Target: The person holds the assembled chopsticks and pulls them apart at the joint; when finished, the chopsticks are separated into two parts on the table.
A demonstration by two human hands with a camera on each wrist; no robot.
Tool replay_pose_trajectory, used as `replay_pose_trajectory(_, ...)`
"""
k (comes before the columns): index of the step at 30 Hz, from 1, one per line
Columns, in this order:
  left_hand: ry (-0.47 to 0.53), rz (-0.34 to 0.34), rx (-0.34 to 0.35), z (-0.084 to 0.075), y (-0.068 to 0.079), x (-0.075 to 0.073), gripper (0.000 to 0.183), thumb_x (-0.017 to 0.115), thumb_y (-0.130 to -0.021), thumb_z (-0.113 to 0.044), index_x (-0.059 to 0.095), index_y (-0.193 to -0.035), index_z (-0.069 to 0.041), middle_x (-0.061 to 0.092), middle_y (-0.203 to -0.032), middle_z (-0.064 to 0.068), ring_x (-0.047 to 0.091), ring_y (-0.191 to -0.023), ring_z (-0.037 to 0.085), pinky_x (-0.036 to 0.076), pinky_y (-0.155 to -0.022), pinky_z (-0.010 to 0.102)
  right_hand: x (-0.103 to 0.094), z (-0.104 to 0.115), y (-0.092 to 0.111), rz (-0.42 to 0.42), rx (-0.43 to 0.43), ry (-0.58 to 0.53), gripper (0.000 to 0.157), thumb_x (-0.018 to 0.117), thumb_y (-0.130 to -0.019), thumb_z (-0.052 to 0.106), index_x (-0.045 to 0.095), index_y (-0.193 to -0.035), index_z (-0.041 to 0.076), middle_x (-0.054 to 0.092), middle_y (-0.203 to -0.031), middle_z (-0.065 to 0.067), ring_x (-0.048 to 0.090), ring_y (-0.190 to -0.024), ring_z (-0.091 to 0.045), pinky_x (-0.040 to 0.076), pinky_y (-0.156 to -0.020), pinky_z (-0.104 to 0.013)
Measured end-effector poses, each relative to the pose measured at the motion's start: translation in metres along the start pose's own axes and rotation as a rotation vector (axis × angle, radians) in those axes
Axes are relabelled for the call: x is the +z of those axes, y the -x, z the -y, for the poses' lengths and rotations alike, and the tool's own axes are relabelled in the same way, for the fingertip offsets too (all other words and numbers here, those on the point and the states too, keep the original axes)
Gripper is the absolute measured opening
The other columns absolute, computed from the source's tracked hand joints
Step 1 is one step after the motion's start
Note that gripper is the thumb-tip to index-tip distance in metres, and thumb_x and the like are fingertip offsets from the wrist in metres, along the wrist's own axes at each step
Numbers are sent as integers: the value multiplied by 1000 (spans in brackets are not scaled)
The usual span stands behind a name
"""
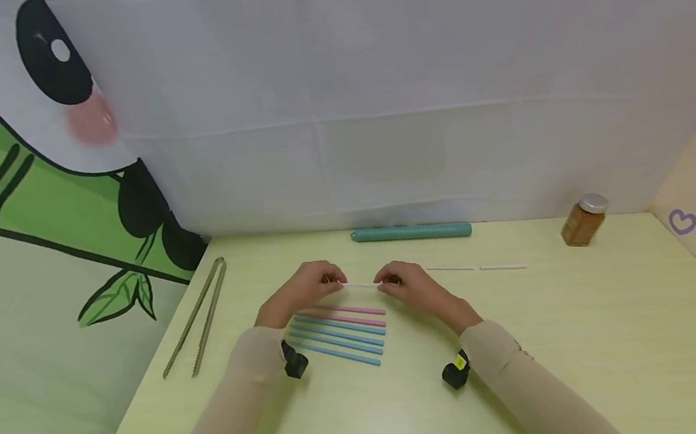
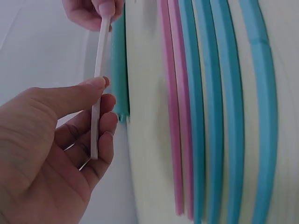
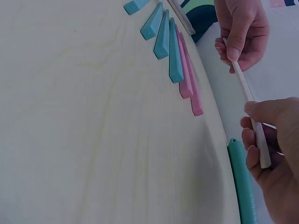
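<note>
A thin white stick [image 1: 361, 285] is held level between both hands above the table. My left hand [image 1: 309, 287] pinches one end between thumb and fingers, and the stick's tip lies across the curled fingers in the left wrist view. At the other end my right hand [image 1: 412, 284] grips it the same way, thumb on top. Below the left hand lies a row of sticks: two pink sticks [image 2: 174, 116] side by side, then several blue sticks [image 2: 213, 112]. To the right of the right hand, two more white sticks [image 1: 503, 267] lie end to end on the table.
Metal tongs [image 1: 205, 298] lie at the table's left. A green tube-shaped object [image 1: 411, 233] rests along the back edge by the white cloth. At the back right stands a brown jar [image 1: 584, 220] with a silver lid. A printed cartoon backdrop [image 1: 31, 210] hangs left.
</note>
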State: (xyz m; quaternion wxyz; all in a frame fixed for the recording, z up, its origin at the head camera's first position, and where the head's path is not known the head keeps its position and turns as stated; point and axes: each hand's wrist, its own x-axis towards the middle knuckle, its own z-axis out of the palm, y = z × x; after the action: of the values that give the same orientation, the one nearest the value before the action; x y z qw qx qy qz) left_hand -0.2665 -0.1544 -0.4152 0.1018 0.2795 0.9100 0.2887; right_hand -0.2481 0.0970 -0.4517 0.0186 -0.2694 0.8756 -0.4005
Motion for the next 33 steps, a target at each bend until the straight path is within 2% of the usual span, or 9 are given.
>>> replay_pose_trajectory(6, -14, 13, 26, -16, -12, 10, 12, 62, -94, -14, 69, -100, -7, 66, -92, 2, 56, -81, 12, 49, -76, 28, -1, 0, 2, -36, -5, 33, 13, 63, -93, 16, 69, -103, 9, 65, -98, -2, 58, -86, -13, 51, -80, -30)
replay_pose_trajectory(11, -18, -9, 52, -24, -18, 17, 11, 62, -93, -13, 69, -99, -6, 66, -91, 3, 55, -78, 11, 48, -73, 26, -5, 1, 5, -61, -9, 43, 11, 63, -93, 17, 69, -100, 10, 64, -96, -2, 59, -87, -14, 51, -80, -31)
replay_pose_trajectory(20, -71, -114, 111, -24, -25, 24, 10, 64, -92, -15, 70, -95, -9, 63, -86, 1, 56, -76, 10, 48, -70, 24, -10, -2, 5, -100, -31, 78, 10, 61, -94, 16, 67, -98, 10, 63, -96, -3, 56, -84, -13, 49, -77, -32)
replay_pose_trajectory(28, -61, -182, 182, -20, -29, 28, 10, 64, -91, -15, 71, -93, -8, 61, -85, 1, 56, -75, 10, 47, -68, 22, -14, -6, 6, -104, -75, 96, 9, 58, -96, 15, 64, -98, 8, 61, -94, -4, 51, -77, -13, 46, -71, -29)
replay_pose_trajectory(33, -64, -228, 190, -23, -32, 27, 10, 66, -90, -15, 72, -92, -8, 61, -82, 2, 55, -74, 11, 47, -67, 22, -17, -6, 5, -116, -90, 126, 9, 56, -97, 14, 61, -98, 7, 59, -93, -4, 47, -74, -13, 43, -68, -28)
